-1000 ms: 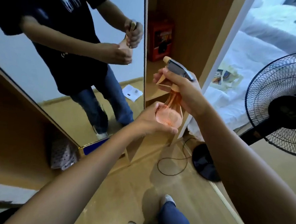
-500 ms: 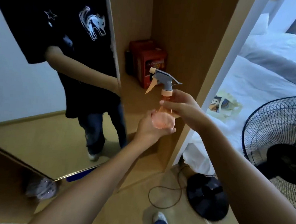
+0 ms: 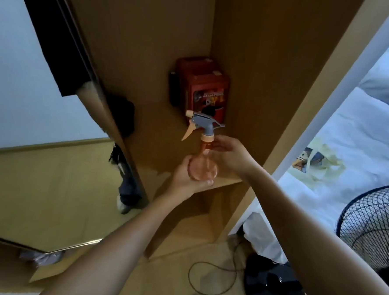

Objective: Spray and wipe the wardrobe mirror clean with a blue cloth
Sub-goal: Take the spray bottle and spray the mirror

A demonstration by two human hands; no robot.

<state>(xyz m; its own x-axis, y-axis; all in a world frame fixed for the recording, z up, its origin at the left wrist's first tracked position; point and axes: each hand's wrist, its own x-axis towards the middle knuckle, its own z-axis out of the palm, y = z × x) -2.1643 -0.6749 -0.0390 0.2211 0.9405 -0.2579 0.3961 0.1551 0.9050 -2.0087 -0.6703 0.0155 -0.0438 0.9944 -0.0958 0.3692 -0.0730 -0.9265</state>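
Cloth is nowhere visible; one spray bottle stands at shelf front edge, left hand cupping its base, right hand curled round its neck.

Spray bottle: translucent orange plastic, smooth, slightly glossy; spray head matt grey plastic with opaque orange trigger and collar. Wardrobe panels and shelf: tan wood-look laminate, smooth, matt. Mirror: glossy reflective glass, thin shiny metal-look strip at lower edge. Red box: printed card or plastic, cannot tell, faint sheen. Floor: smooth light wood-look. Fan guard: dark wire mesh; fan base glossy black plastic. Bedding: soft white matt cloth
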